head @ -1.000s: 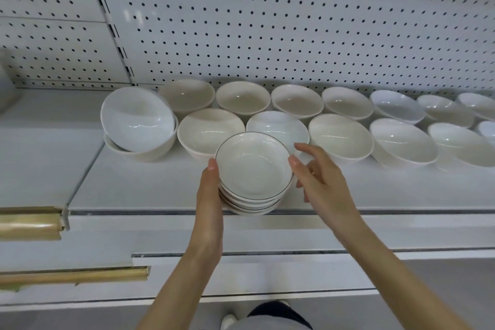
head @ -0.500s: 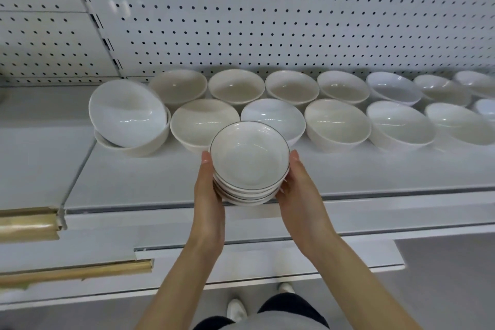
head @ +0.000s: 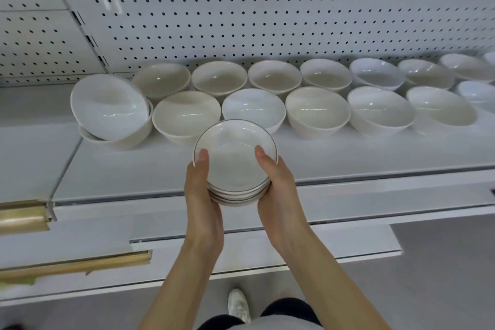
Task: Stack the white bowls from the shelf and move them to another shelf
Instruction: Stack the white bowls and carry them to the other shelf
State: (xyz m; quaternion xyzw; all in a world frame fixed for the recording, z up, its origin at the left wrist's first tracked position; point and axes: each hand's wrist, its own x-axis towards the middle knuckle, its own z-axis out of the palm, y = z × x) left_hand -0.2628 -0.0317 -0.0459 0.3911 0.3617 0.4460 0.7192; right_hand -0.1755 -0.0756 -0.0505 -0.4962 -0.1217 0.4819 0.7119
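Your left hand (head: 203, 201) grips the left side of the stack of small white bowls (head: 233, 161), thumb hooked over the dark-lined rim of the top bowl. Your right hand (head: 278, 195) grips the opposite side in the same way, fingers curled under and hidden. The stack sits at the centre of the frame, overlapping the front edge of the white shelf (head: 128, 169); whether it touches the shelf, you cannot tell. Behind it, across the middle of the frame, two rows of larger bowls (head: 316, 110) stand on the shelf before the pegboard (head: 267, 8). At centre left, a tilted bowl (head: 107, 107) leans inside another. A white shoe (head: 238, 303) shows at bottom centre.
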